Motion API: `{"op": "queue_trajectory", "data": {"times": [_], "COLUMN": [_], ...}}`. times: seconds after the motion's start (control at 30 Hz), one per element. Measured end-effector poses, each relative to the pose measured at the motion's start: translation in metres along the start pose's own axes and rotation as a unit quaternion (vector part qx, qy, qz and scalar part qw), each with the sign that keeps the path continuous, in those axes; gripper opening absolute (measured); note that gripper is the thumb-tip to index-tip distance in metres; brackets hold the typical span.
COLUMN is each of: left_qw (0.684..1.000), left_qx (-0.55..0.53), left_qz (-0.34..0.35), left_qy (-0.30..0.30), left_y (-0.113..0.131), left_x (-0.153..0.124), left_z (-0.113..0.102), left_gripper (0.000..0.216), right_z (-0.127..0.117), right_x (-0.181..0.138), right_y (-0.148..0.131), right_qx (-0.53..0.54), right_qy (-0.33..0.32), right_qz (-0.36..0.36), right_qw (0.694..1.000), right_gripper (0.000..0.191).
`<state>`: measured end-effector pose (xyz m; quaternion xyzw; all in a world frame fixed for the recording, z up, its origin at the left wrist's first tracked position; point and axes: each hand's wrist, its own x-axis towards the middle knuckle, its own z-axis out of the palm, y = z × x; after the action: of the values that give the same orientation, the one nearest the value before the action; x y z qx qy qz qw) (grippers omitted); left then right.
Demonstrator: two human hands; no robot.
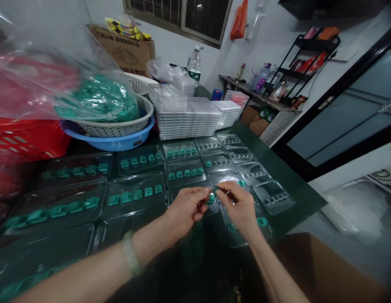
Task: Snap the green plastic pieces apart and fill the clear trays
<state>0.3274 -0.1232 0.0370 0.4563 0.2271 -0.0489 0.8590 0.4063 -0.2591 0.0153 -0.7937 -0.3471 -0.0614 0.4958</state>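
Observation:
My left hand (189, 205), with a pale bangle (131, 253) at the wrist, is closed in a pinch over the clear trays; what its fingertips hold is too small to tell. Close beside it, my right hand (238, 205) pinches a small dark green piece (215, 188) between thumb and forefinger. Just below the fingertips a translucent green block (210, 199) shows in a tray. Another green block (261, 221) sits in the tray (242, 240) under my right hand. Farther left, a tray (135, 177) carries a row of several green blocks.
Shallow clear trays cover much of the dark table (304, 201). Behind them stand stacked clear trays (189, 120), a blue basin (119, 144) and a white basket (119, 128) with a bag of green pieces (100, 99). A red basket (28, 136) is at left, a cardboard box (322, 269) at lower right.

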Motion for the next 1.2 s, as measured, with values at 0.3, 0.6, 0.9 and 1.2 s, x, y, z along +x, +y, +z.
{"op": "queue_trajectory", "data": {"times": [0.3, 0.6, 0.9, 1.2], "left_qw": [0.992, 0.972, 0.795, 0.698], "left_qx": [0.085, 0.189, 0.561, 0.668], "left_qz": [0.08, 0.114, 0.219, 0.223], "left_qy": [0.04, 0.083, -0.073, -0.131], "left_y": [0.026, 0.027, -0.008, -0.026], "left_x": [-0.006, -0.024, -0.034, -0.012], "left_z": [-0.052, -0.075, -0.062, -0.039], "left_gripper": [0.021, 0.023, 0.02, 0.021], "right_z": [0.011, 0.028, 0.024, 0.0], "right_x": [0.122, 0.126, 0.117, 0.053], "right_y": [0.106, 0.121, 0.094, 0.043], "right_qx": [-0.259, -0.351, -0.405, -0.26], "right_qy": [-0.072, -0.183, -0.205, -0.134], "right_qz": [-0.02, -0.045, -0.025, -0.059], "right_qw": [0.963, 0.917, 0.891, 0.954], "right_gripper": [0.018, 0.019, 0.026, 0.032]}}
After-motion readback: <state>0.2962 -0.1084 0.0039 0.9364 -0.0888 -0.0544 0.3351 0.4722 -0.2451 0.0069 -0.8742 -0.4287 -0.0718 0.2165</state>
